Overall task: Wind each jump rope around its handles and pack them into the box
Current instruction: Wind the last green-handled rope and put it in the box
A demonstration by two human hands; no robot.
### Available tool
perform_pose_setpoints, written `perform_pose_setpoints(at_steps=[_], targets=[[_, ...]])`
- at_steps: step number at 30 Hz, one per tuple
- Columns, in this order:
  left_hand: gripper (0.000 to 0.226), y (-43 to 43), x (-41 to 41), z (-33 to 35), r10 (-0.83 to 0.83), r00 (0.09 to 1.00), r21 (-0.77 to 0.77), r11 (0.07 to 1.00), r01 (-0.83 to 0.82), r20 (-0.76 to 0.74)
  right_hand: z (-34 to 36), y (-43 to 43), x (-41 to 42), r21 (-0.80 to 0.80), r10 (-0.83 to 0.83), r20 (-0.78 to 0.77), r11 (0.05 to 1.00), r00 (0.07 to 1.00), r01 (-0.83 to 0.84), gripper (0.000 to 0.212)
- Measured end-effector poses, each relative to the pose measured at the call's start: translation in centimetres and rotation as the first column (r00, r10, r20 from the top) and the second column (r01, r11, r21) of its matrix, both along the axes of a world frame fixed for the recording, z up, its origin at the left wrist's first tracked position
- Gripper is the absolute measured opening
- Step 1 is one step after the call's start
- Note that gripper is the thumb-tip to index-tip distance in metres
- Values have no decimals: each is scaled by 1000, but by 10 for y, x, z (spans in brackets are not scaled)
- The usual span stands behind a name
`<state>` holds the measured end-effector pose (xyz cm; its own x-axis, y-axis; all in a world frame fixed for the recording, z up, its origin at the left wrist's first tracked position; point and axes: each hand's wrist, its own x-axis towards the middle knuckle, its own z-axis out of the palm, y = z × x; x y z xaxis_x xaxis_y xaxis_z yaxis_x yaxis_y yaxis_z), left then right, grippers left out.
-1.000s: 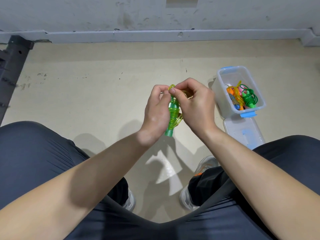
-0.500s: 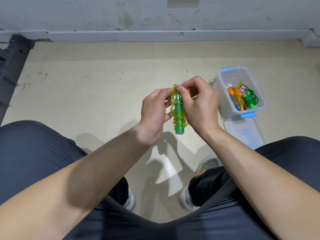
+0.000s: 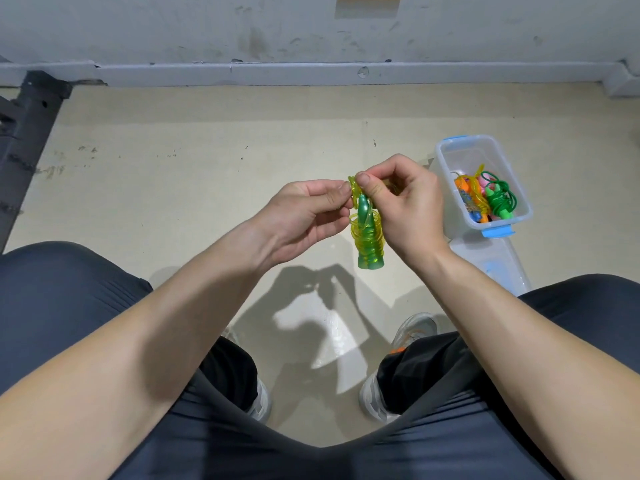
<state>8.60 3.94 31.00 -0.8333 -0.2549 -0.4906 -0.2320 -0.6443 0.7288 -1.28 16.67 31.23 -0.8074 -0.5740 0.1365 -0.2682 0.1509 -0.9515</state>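
Hold the green jump rope [image 3: 369,237] upright in the air above the floor [image 3: 173,188], left hand [image 3: 304,216] and right hand [image 3: 405,209] both pinching its top loop with curled fingers — tuck the end under the coils, cord taut. Open box [image 3: 445,195] toward the floor's right edge, wound ropes [image 3: 485,199] inside, lid [image 3: 491,258] just beside — no obstacle between.
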Motion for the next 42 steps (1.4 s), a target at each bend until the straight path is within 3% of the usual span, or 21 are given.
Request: perform_pose_setpoints(at_steps=[8, 16, 20, 22, 25, 32, 36, 39, 42], targets=[[12, 8, 1, -7, 25, 1000, -96, 995, -27, -16, -6, -1, 5, -40, -14, 102, 999, 995, 19, 17], [16, 10, -2, -2, -23, 999, -89, 996, 20, -30, -7, -3, 0, 47, -13, 21, 999, 1000, 12, 20], [19, 15, -7, 2, -7, 1000, -187, 982, 8, 2, -7, -5, 0, 5, 40, 206, 999, 978, -42, 12], [26, 17, -8, 2, -11, 1000, -279, 960, 15, 18, -9, -4, 1, 32, 83, 233, 995, 969, -93, 30], [29, 14, -8, 3, -17, 1000, -317, 948, 24, 25, -10, -3, -1, 87, 132, 189, 985, 973, -151, 37], [27, 3, -6, 7, -45, 996, -407, 910, 72, 75, -12, -2, -11, 290, 257, -16, 926, 966, -241, 8], [23, 1, -6, 9, -78, 992, -434, 894, 112, 95, -14, 1, -9, 402, 351, 10, 856, 936, -325, 6], [21, 1, -5, 9, -113, 983, -519, 837, 174, 147, -14, 6, -7, 425, 396, 16, 828, 918, -365, 17], [16, -4, -4, 6, -66, 973, -689, 696, 202, 219, -14, 6, -9, 433, 369, 71, 826, 927, -362, 28]])
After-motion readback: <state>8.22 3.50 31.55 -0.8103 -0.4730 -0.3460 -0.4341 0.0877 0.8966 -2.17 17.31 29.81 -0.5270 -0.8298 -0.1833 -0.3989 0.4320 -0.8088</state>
